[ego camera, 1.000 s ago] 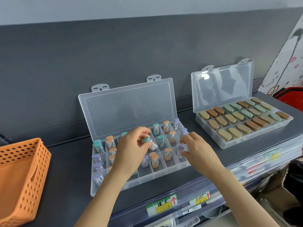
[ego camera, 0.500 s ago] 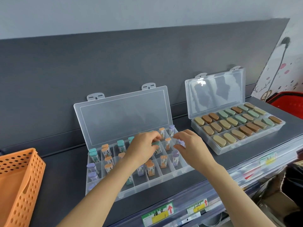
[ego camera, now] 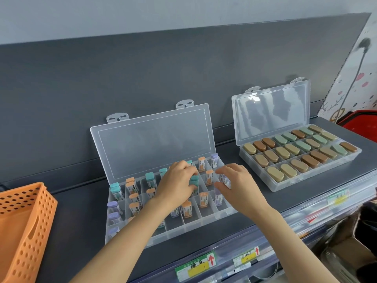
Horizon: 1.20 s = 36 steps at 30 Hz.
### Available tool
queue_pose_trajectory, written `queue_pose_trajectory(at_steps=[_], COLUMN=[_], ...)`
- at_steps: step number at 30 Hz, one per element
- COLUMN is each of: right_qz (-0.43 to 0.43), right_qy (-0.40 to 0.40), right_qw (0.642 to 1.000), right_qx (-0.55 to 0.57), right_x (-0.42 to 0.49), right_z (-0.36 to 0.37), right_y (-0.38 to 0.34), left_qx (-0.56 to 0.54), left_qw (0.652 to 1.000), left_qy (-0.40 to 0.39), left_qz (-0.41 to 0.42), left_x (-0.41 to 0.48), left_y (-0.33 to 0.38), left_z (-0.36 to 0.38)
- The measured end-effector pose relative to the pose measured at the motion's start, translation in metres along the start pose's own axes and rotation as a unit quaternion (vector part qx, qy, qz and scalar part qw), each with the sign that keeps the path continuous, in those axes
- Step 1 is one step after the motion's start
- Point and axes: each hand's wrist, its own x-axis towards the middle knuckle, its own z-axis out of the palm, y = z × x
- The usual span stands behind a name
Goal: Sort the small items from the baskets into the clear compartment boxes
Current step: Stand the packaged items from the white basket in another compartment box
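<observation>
1. Basket of orange perforated plastic point(ego camera: 24, 231) sits near left, well apart from the work.
2. Left hand point(ego camera: 175, 186) pinches a small teal-capped clear case point(ego camera: 193, 181) over the middle cells of the near clear plastic compartment box point(ego camera: 173, 234); lower it upright, clear of neighbours.
3. Right hand point(ego camera: 240, 186) pinches a purple-capped case point(ego camera: 225, 179) over the right-end cells; seat it likewise.
4. Far right, the second clear box point(ego camera: 289, 186) looks full; leave it.

Grey backboard point(ego camera: 142, 68) — shelf labels point(ego camera: 195, 266).
</observation>
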Motion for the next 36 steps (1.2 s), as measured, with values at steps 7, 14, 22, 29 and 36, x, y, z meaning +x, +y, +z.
queue_pose_trajectory(at_steps=[7, 14, 22, 29, 36], right_qz=[0.025, 0.025, -0.015, -0.048, 0.017], right_qy=[-0.061, -0.06, -0.039, -0.08, -0.09], right_qw=[0.998, 0.997, 0.999, 0.992, 0.983], right_qx=[0.017, 0.036, 0.008, -0.081, -0.161], right_x=[-0.006, -0.009, 0.001, 0.035, 0.037], right_z=[0.002, 0.004, -0.004, 0.008, 0.033], right_y=[0.009, 0.011, 0.0, -0.038, -0.053], left_qx=[0.021, 0.034, -0.02, -0.041, -0.068], left_qw=[1.0, 0.999, 0.999, 0.996, 0.991], left_qy=[-0.001, 0.024, -0.013, 0.007, 0.04], left_qz=[0.013, 0.013, -0.042, -0.079, -0.111], left_x=[-0.002, -0.002, -0.003, -0.029, -0.052], left_y=[-0.002, 0.0, 0.002, -0.012, -0.02], left_z=[-0.003, 0.002, -0.004, -0.021, -0.029])
